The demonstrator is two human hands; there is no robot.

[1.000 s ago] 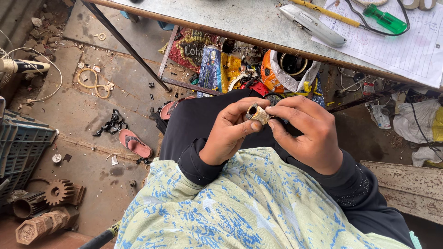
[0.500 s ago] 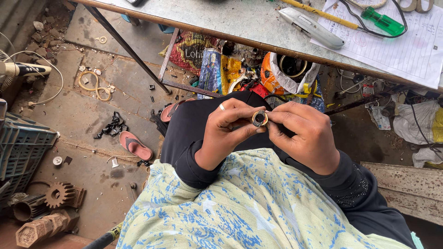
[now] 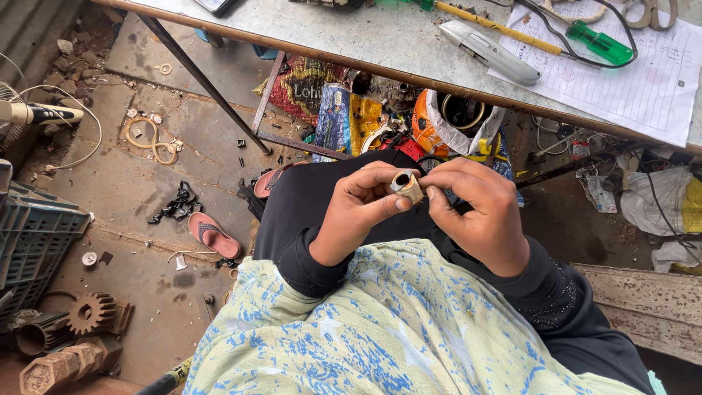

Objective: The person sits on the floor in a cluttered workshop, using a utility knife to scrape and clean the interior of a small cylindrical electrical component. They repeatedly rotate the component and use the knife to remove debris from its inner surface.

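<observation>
Over my lap, both hands hold a small short metal tube (image 3: pixel 406 184), brass-coloured with a dark hollow end facing up. My left hand (image 3: pixel 360 211) grips it between thumb and fingers from the left. My right hand (image 3: pixel 479 212) pinches its right side with thumb and forefinger. Dark sleeves cover both wrists, and a pale green cloth with blue print (image 3: pixel 380 329) lies over my knees.
A grey workbench (image 3: pixel 380 33) runs across the top with a utility knife (image 3: pixel 486 51), a green-handled screwdriver (image 3: pixel 596 40) and a paper sheet (image 3: pixel 629 80). Bags and parts sit under it. A pink sandal (image 3: pixel 213 235), rusty gears (image 3: pixel 91 313) and a blue crate (image 3: pixel 33 245) lie on the floor at left.
The tube has been turned between my fingers, its hollow end now tilted up and left. Both hands stay over the lap in nearly the same place.
</observation>
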